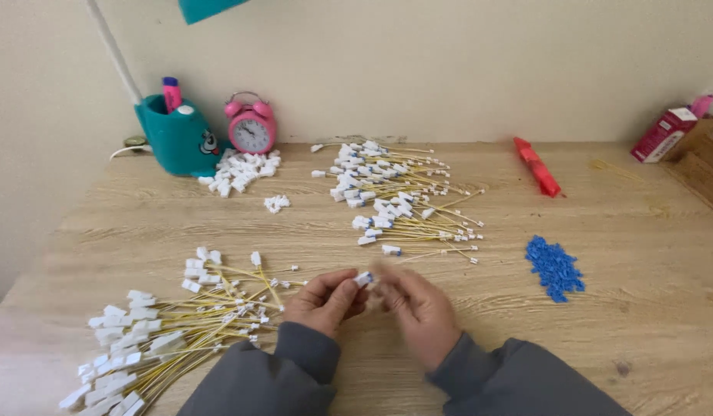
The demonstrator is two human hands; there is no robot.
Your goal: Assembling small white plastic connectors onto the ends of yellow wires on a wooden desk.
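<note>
the person is wearing a dark grey top with long sleeves, and the cloth is looking soft and matte, like fleece or brushed cotton. the left sleeve (275,370) is ending in a snug cuff at the wrist, just below the left hand (325,299), and it is bunching into broad folds lower down. the right sleeve (518,377) is closing round the wrist below the right hand (418,304) in the same way, with a plain rolled edge. both hands are showing bare, with no gloves, rings or watch, and the right one is appearing slightly blurred.
</note>
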